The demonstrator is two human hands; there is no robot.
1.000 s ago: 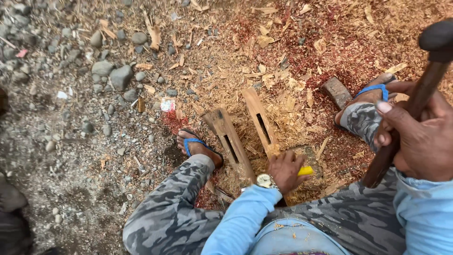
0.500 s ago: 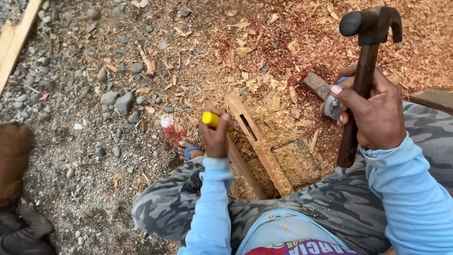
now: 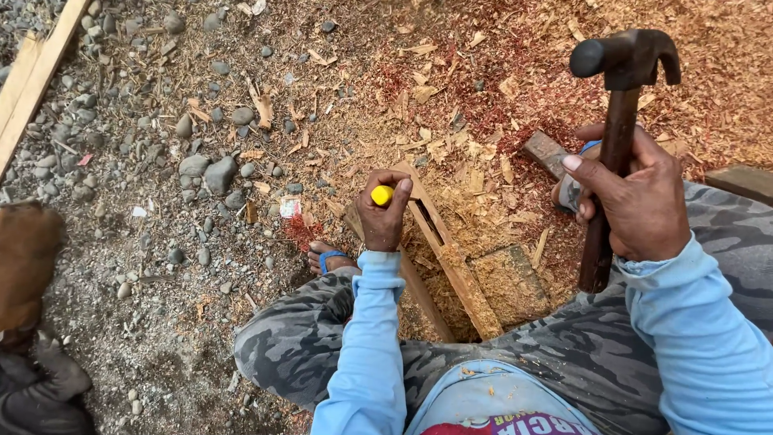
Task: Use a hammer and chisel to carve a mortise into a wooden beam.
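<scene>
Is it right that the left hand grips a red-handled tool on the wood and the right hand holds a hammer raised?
Not quite. In the head view the tool's handle in the left hand is yellow, not red. It is on the wood, and the right hand holds the hammer raised.

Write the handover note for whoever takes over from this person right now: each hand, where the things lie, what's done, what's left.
Left hand: closed around a yellow-handled chisel, held upright on the wooden piece between the legs.
Right hand: grips the hammer by its wooden handle, head raised above the work, not touching the chisel.
Wooden piece: a long bar lying on the sawdust-covered ground, with a slot already cut near the chisel.
Done: slot partly cut; chips lie around.
Left: how deep the slot is cannot be told; the hammer has not come down on the chisel.
</scene>
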